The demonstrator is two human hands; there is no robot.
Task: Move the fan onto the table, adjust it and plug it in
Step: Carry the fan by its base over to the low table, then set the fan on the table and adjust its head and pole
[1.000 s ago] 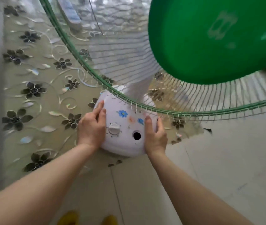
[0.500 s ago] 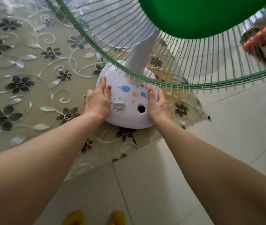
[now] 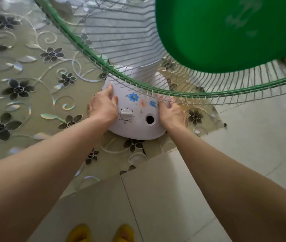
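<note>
Two hands, left hand and right hand, press flat against opposite sides of the fan base, seated near the table corner, evidently to square it.

Yellow slippers stand on the pale tiled floor.

I see my left hand and right hand pressed flat against either side of the fan's white base, which sits near the table corner at mid-frame. A dial and a round hole face me. The green-rimmed grille and green hub fill the upper right. Yellow slippers show on the floor tiles at the bottom.
</note>
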